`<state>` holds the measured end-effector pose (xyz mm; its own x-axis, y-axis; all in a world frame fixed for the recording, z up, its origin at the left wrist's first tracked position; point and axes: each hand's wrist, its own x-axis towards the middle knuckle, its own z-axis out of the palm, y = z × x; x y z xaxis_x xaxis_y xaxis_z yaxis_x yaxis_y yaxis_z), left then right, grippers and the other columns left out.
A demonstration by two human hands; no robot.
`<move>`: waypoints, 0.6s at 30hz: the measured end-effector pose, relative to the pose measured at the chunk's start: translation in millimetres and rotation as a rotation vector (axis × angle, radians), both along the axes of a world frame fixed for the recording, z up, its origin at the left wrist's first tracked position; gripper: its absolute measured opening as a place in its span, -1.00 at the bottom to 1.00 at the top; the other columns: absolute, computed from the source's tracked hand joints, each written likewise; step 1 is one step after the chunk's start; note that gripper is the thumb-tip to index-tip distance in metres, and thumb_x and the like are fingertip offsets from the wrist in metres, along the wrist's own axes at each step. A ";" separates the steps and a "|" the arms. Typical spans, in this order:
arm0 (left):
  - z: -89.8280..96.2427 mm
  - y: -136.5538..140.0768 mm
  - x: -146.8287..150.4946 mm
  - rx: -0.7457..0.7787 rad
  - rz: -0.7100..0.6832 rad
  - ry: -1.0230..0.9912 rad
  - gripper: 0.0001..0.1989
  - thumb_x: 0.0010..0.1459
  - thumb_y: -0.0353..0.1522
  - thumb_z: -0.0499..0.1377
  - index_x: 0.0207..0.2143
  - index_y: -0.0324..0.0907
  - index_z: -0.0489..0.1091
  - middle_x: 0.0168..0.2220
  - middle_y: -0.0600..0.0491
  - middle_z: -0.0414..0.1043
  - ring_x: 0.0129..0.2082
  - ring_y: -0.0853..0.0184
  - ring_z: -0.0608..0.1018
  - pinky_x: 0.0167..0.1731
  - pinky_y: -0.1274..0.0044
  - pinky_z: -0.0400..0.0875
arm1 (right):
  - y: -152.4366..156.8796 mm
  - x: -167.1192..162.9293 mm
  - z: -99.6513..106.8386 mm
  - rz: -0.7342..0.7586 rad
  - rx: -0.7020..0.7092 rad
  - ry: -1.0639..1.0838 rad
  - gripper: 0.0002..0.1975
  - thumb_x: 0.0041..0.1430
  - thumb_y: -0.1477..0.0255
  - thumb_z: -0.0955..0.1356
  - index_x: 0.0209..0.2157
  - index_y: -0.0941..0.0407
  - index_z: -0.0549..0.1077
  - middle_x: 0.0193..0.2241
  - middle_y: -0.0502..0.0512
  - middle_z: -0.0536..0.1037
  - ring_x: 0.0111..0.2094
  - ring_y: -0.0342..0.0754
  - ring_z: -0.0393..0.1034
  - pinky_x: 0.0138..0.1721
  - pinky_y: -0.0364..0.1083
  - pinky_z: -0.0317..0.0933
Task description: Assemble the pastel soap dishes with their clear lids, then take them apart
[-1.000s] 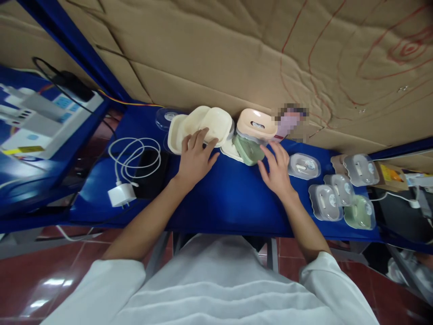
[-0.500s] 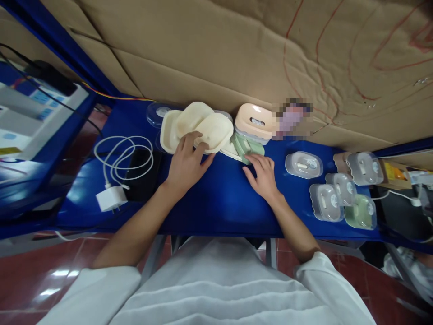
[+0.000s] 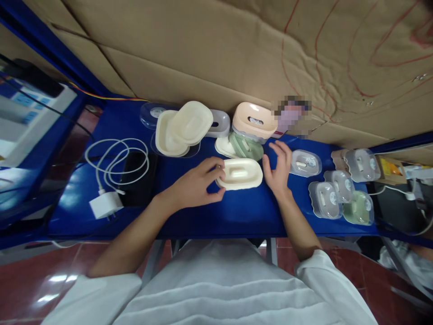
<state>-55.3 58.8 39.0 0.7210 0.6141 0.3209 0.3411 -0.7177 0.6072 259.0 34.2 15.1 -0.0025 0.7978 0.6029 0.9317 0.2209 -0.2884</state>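
My left hand [image 3: 206,183] grips the left end of a cream plastic lid [image 3: 239,174], thumb below and fingers over its rim. It is held over the blue table, in front of a green lid [image 3: 246,145]. Close to the lid's right end is my right hand [image 3: 279,169], fingers apart and holding nothing. Two more cream pieces lie at the back left: a tilted one [image 3: 193,121] rests on another [image 3: 165,137]. A peach box [image 3: 255,119] stands at the back, with a grey lid [image 3: 219,123] beside it.
Several clear-topped boxes [image 3: 326,201] are grouped at the right, and a single clear lid [image 3: 306,162] lies nearer my right hand. At the left, a white charger [image 3: 106,204] and its coiled cable lie by a black device [image 3: 138,180]. Cardboard [image 3: 189,54] walls the back.
My left hand has taken the top cream lid off the pile and brought it right and toward me. My right hand has left the green lid and moved right, opening.
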 end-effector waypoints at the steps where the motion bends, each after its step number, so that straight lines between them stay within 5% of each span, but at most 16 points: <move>1: -2.2 -3.7 3.6 0.005 -0.026 0.018 -0.85 0.30 -0.35 0.24 -0.09 -0.12 0.42 0.16 -0.11 0.41 0.15 0.13 0.57 0.12 0.36 0.56 | 2.9 3.9 3.0 -0.011 0.016 -0.023 -0.53 0.53 0.18 0.25 0.32 0.06 0.41 0.25 0.36 0.45 0.34 0.28 0.34 0.33 0.33 0.26; 7: -11.5 -10.0 14.3 0.094 -0.097 0.135 -0.91 0.30 -0.44 0.22 -0.15 -0.14 0.46 0.11 -0.13 0.45 0.13 0.08 0.58 0.14 0.31 0.56 | 35.6 10.1 29.0 0.014 -0.087 -0.205 -0.44 0.51 0.08 0.27 0.38 0.04 0.35 0.37 0.35 0.38 0.41 0.34 0.23 0.37 0.38 0.10; 11: -15.6 -3.4 12.2 0.107 -0.098 0.198 -0.91 0.32 -0.34 0.31 -0.17 -0.15 0.48 0.17 -0.17 0.44 0.19 0.02 0.55 0.22 0.23 0.52 | 57.2 2.3 46.3 0.080 -0.177 -0.204 -0.57 0.57 0.12 0.23 0.22 0.04 0.51 0.20 0.23 0.59 0.29 0.22 0.39 0.37 0.29 0.11; 18: -18.5 -0.9 13.1 0.192 -0.163 0.271 -0.74 0.33 -0.18 0.39 -0.14 -0.17 0.50 0.14 -0.17 0.46 0.20 -0.01 0.52 0.20 0.22 0.51 | 33.0 -7.9 60.7 0.141 -0.020 -0.122 -0.69 0.55 0.21 0.31 0.15 0.00 0.58 0.07 0.17 0.68 0.18 0.17 0.53 0.26 0.23 0.32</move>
<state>-42.2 57.9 20.5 0.8792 0.4313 0.2025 0.3430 -0.8678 0.3595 251.1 67.2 75.7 -0.1868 0.7964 0.5751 0.9204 0.3466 -0.1810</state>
